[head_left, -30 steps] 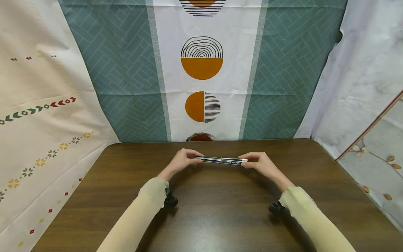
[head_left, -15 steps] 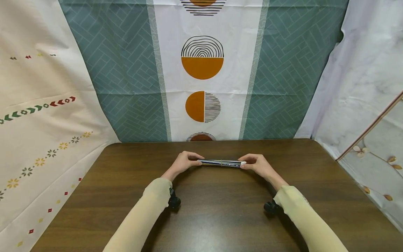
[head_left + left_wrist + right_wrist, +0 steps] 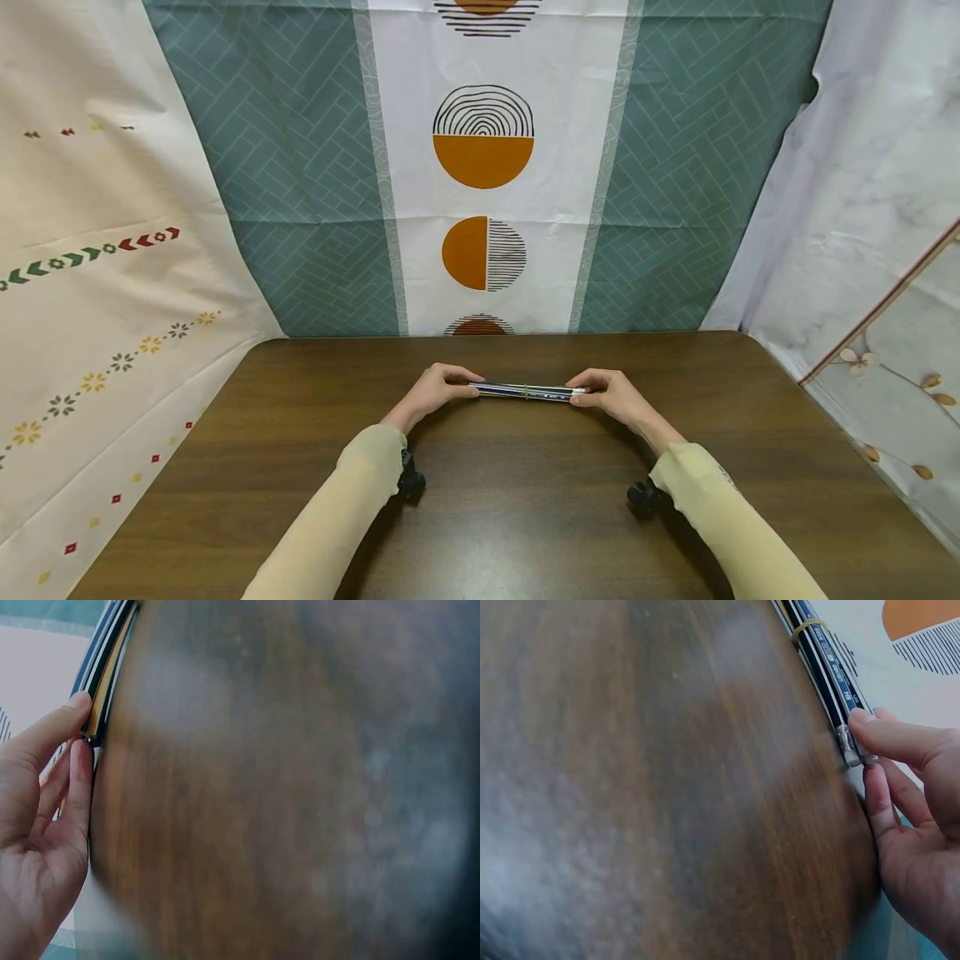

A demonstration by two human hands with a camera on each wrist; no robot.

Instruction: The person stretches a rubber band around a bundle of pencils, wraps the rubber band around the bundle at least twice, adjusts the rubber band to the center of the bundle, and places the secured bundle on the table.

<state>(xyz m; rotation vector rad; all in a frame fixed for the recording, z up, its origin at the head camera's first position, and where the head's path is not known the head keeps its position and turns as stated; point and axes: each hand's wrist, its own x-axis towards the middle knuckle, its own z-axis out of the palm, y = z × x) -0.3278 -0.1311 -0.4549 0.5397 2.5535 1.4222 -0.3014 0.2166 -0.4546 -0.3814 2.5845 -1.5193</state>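
A bundle of dark striped pencils bound by a yellow-green rubber band is held level just above the brown table. My left hand pinches its left end between thumb and fingers. At the other end my right hand pinches the tips with the metal ferrules. The left wrist view shows the left hand on the bundle at its pointed end. The right wrist view shows the right hand on the bundle, with the rubber band farther along.
Patterned cloth backdrops hang behind the table and on both sides. Black wrist camera mounts sit under both cream sleeves. The table's bare wood spreads out around the hands.
Both hands and the pencil bundle have sunk slightly toward the table and come a little nearer to me. The grip on both ends is the same.
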